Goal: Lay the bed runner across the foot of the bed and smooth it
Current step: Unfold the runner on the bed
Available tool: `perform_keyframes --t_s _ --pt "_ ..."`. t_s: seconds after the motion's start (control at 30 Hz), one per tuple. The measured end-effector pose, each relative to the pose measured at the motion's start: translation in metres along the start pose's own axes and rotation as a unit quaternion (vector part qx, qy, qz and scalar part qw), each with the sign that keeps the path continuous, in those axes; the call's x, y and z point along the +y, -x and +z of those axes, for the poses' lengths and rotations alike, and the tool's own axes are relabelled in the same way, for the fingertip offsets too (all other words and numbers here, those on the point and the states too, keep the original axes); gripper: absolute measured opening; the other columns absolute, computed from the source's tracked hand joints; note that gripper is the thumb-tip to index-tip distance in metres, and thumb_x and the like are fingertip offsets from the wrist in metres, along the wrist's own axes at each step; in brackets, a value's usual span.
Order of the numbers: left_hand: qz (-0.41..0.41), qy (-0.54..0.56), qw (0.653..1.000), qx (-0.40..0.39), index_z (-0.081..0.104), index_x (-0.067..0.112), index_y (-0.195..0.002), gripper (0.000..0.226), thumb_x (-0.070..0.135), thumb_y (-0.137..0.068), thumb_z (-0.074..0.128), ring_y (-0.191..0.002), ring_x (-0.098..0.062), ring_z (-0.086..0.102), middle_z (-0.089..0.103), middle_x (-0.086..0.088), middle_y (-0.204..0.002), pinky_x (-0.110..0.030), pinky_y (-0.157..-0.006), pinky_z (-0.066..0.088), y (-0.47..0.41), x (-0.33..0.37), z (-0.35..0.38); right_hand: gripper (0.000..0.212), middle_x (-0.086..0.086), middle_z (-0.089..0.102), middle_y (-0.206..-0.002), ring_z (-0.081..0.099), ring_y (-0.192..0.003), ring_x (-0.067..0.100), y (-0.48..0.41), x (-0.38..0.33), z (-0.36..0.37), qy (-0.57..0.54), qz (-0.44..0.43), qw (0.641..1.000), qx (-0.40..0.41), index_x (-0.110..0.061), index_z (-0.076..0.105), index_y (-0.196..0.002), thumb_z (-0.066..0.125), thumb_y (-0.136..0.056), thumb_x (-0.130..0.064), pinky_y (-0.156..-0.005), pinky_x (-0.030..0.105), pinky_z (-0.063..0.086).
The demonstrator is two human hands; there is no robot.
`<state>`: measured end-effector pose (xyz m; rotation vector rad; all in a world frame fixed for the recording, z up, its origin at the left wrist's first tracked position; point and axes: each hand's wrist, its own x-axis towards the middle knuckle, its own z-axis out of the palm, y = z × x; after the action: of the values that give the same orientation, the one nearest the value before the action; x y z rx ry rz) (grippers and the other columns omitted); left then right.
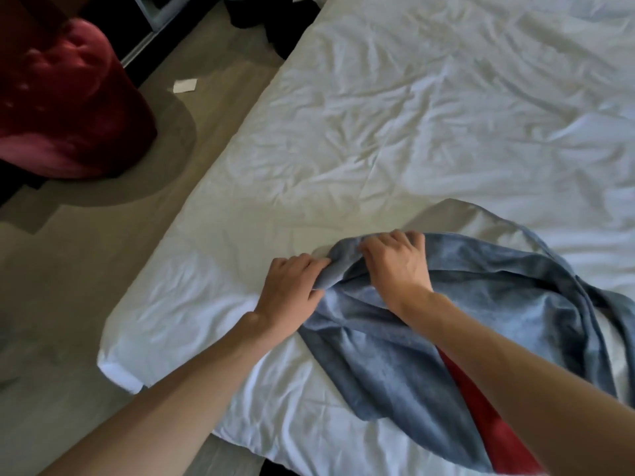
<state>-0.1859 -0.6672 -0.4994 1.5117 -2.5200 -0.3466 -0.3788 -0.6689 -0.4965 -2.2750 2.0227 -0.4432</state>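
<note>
The blue bed runner (395, 365) lies bunched and creased on the white bed (412, 115), toward 5 o'clock in the view, near the bed's near corner. It is not spread flat: folds sweep from the hands out toward 3 o'clock, and one end trails down to 6 o'clock. The left grip (292, 290) has its fingers curled over a gathered edge of the runner at its 9 o'clock side, pinching the cloth. The right grip (395, 266) sits just beside it toward 2 o'clock, fingers bent down and closed on the same raised fold. Both forearms reach in from the bottom edge. A strip of red cloth (481, 407) shows beside the runner at 5 o'clock, partly under the right forearm. The sheet is rumpled all over. On the floor (86, 269), at 11 o'clock, lies a small white paper scrap (184, 85). At 10 o'clock stands a dark red plush thing (68, 104), perhaps a cushioned seat; the light there is too dim to say.
</note>
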Motion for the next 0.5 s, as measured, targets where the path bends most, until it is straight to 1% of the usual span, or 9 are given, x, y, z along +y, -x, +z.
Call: perform_keyframes --t_s 0.03,0.13,0.17,0.2,0.27,0.3,0.37,0.43,0.5 --pt "-0.003 0.007 1.000 0.008 0.063 0.019 -0.106 0.033 0.027 -0.081 0.043 -0.070 -0.026 0.059 0.060 0.000 -0.079 -0.038 -0.066 0.045 -0.001 0.000 0.001 0.012 0.005 0.065 -0.083 0.059 -0.083 0.031 0.001 0.001 0.001 -0.010 -0.019 1.000 -0.005 -0.013 0.063 -0.083 0.070 -0.073 -0.015 -0.080 0.039 0.033" --pt "0.005 0.029 0.999 0.035 0.063 0.019 -0.103 0.027 0.030 -0.088 0.043 -0.069 -0.022 0.058 0.059 0.003 -0.076 -0.036 -0.067 0.044 -0.010 0.004 0.004 0.054 0.006 0.061 -0.119 0.054 -0.113 0.027 0.006 -0.006 0.001 -0.015 -0.087 0.995 -0.049 -0.014 0.059 -0.117 0.073 -0.069 -0.035 -0.091 0.042 0.038" --pt "0.009 0.038 0.998 0.043 0.064 0.018 -0.102 0.030 0.033 -0.093 0.040 -0.069 -0.020 0.058 0.060 0.004 -0.076 -0.036 -0.068 0.044 -0.013 0.008 0.003 0.052 0.005 0.062 -0.118 0.055 -0.113 0.026 0.005 -0.009 0.003 -0.019 -0.096 0.995 -0.037 -0.014 0.060 -0.118 0.070 -0.071 -0.034 -0.092 0.041 0.037" --pt "0.014 0.046 0.997 0.052 0.066 0.018 -0.101 0.034 0.036 -0.096 0.037 -0.069 -0.019 0.058 0.061 0.005 -0.076 -0.035 -0.068 0.044 -0.016 0.010 0.001 0.039 0.004 0.065 -0.108 0.058 -0.108 0.027 0.003 -0.012 0.003 -0.028 -0.092 0.995 -0.019 -0.013 0.064 -0.110 0.064 -0.074 -0.031 -0.090 0.040 0.036" --pt "0.019 0.051 0.997 0.056 0.066 0.019 -0.102 0.031 0.031 -0.092 0.039 -0.071 -0.018 0.058 0.061 0.006 -0.079 -0.036 -0.070 0.045 -0.020 0.011 -0.001 0.023 0.002 0.065 -0.083 0.061 -0.088 0.028 -0.002 -0.011 0.002 -0.028 -0.078 0.996 0.026 -0.014 0.066 -0.084 0.048 -0.076 -0.025 -0.084 0.039 0.035" --pt "0.016 0.049 0.997 0.051 0.065 0.021 -0.104 0.030 0.027 -0.087 0.042 -0.074 -0.018 0.058 0.062 0.007 -0.081 -0.037 -0.072 0.045 -0.023 0.011 -0.002 0.019 0.001 0.062 -0.075 0.060 -0.082 0.028 -0.006 -0.007 0.002 -0.017 -0.074 0.997 0.031 -0.014 0.064 -0.076 0.047 -0.076 -0.023 -0.082 0.039 0.034" --pt "0.004 0.050 0.998 0.046 0.062 0.022 -0.108 0.029 0.027 -0.084 0.046 -0.079 -0.018 0.059 0.062 0.008 -0.086 -0.036 -0.075 0.045 -0.029 0.010 -0.001 0.002 0.000 0.059 -0.068 0.057 -0.075 0.027 -0.012 0.003 -0.001 0.004 -0.061 0.998 0.031 -0.014 0.060 -0.072 0.060 -0.073 -0.013 -0.082 0.038 0.032" --pt "-0.013 0.053 0.997 0.046 0.058 0.020 -0.112 0.030 0.032 -0.085 0.056 -0.084 -0.021 0.061 0.064 0.005 -0.091 -0.036 -0.078 0.046 -0.035 0.012 0.000 0.016 0.000 0.058 -0.066 0.056 -0.073 0.029 -0.016 0.014 -0.007 0.026 -0.031 0.999 0.027 -0.013 0.057 -0.071 0.069 -0.066 -0.003 -0.081 0.038 0.030" --pt "-0.032 0.055 0.998 0.027 0.053 0.016 -0.121 0.048 0.042 -0.082 0.063 -0.095 -0.022 0.060 0.064 0.001 -0.104 -0.036 -0.085 0.045 -0.041 0.016 0.002 0.019 0.003 0.058 -0.067 0.055 -0.073 0.030 -0.022 0.028 -0.017 0.042 -0.007 0.999 0.027 -0.012 0.056 -0.071 0.071 -0.065 -0.002 -0.080 0.039 0.030"
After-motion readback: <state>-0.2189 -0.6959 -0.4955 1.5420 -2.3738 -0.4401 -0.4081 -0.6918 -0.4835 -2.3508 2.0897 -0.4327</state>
